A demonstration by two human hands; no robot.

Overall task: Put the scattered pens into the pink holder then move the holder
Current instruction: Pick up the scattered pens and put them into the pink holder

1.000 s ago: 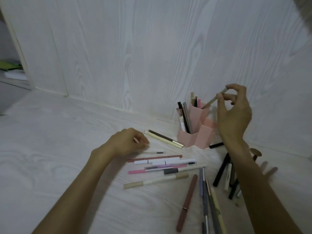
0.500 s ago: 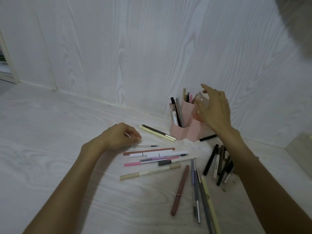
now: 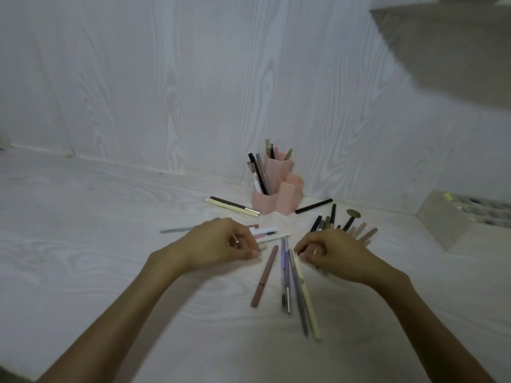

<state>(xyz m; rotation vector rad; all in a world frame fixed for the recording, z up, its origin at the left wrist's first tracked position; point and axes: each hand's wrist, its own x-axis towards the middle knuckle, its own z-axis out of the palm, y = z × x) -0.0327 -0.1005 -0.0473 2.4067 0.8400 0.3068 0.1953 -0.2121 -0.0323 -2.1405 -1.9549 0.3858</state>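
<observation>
Well, you are only partway through this job. The pink holder (image 3: 279,193) stands at the back, close to the wall, and some pens already stick up out of two of its cups. The lowest cup in front looks like it has none yet, though you cannot see deep inside it.

Lots of pens are not in yet. A cream and dark pen (image 3: 231,206) lies just left of the holder. A black pen (image 3: 313,206) lies just right of it. A bunch of dark and brown pens (image 3: 343,225) sits behind your right hand (image 3: 329,251). A brown pen (image 3: 264,275) and a group of grey, purple and cream pens (image 3: 297,286) lie between your two hands. A pile of white and pink pens (image 3: 266,233) peeks out from behind your left hand (image 3: 221,243).

Your left hand is curled, and its fingertips seem to pinch a thin pen from that pile, but it is too blurry to be sure. Your right hand is curled too, low over the pens. It looks like it is reaching to pick one up, but I cannot tell if it holds anything.

So most of the picking up is left. The holder has not been moved yet, and that comes last.
</observation>
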